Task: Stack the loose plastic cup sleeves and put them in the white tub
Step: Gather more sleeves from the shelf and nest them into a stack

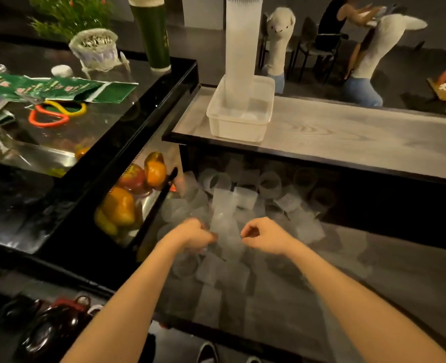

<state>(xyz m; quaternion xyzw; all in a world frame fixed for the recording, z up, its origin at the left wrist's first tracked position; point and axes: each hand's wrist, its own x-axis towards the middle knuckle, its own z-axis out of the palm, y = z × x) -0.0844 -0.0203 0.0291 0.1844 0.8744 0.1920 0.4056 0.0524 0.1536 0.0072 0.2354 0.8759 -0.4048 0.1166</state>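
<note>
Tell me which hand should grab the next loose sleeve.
Right, probably. The left hand grips the short stack, while the right hand is curled beside it and seems to hold nothing; loose sleeves lie just past it.

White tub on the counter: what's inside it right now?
One tall stack of sleeves stands upright in the white tub, rising far above its rim. Its foot blurs behind the cloudy wall; other contents cannot be told.

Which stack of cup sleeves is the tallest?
The tall stack standing upright in the white tub; the short stack down among the loose sleeves is far lower.
</note>
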